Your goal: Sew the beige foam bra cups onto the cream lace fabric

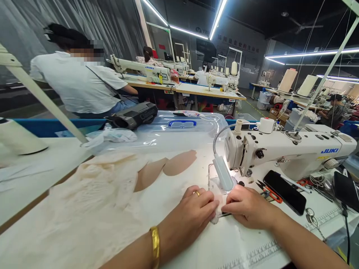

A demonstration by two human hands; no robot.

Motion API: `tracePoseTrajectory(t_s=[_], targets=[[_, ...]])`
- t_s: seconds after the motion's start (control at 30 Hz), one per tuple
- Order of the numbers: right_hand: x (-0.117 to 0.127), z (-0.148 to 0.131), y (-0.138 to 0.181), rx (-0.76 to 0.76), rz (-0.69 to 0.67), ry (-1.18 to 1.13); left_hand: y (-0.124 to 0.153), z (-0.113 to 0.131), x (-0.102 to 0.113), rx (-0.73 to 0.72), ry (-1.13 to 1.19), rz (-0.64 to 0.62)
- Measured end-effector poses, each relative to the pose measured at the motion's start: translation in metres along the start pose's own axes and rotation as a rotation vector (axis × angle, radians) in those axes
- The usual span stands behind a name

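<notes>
My left hand [196,209], with a gold ring and a gold bangle on the wrist, lies on the white table with its fingers pressed down on a small pale fabric piece [217,203] just in front of the sewing machine's needle. My right hand [245,205] faces it, fingers curled, pinching the same piece together with a thin dark tool [224,215]. The white Juki sewing machine [291,149] stands right behind both hands, its gooseneck lamp [223,172] shining down on them.
Cream fabric [92,201] and two tan bra cups [168,168] lie to the left. A phone [284,190], red snips [269,194] and cables sit at right. A clear plastic box [179,129] stands behind. A person in white [75,82] works at the table ahead.
</notes>
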State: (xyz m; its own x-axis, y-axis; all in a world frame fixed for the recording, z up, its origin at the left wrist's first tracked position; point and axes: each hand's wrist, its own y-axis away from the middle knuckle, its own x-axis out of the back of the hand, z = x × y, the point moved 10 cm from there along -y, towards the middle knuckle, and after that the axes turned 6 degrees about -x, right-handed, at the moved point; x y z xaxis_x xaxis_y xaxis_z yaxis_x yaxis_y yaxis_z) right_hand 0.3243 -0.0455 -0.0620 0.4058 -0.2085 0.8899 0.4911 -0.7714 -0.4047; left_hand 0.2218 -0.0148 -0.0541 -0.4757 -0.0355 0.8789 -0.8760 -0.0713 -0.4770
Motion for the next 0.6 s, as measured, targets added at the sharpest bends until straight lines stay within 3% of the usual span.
tracePoseTrajectory(t_s=[0.23, 0.6], targets=[[-0.001, 0.005, -0.003, -0.091, -0.01, 0.009, 0.007, -0.013, -0.01, 0.048, 0.119, 0.088], [-0.007, 0.03, -0.004, -0.252, 0.039, 0.192, -0.02, -0.031, -0.018, 0.046, 0.173, 0.038]])
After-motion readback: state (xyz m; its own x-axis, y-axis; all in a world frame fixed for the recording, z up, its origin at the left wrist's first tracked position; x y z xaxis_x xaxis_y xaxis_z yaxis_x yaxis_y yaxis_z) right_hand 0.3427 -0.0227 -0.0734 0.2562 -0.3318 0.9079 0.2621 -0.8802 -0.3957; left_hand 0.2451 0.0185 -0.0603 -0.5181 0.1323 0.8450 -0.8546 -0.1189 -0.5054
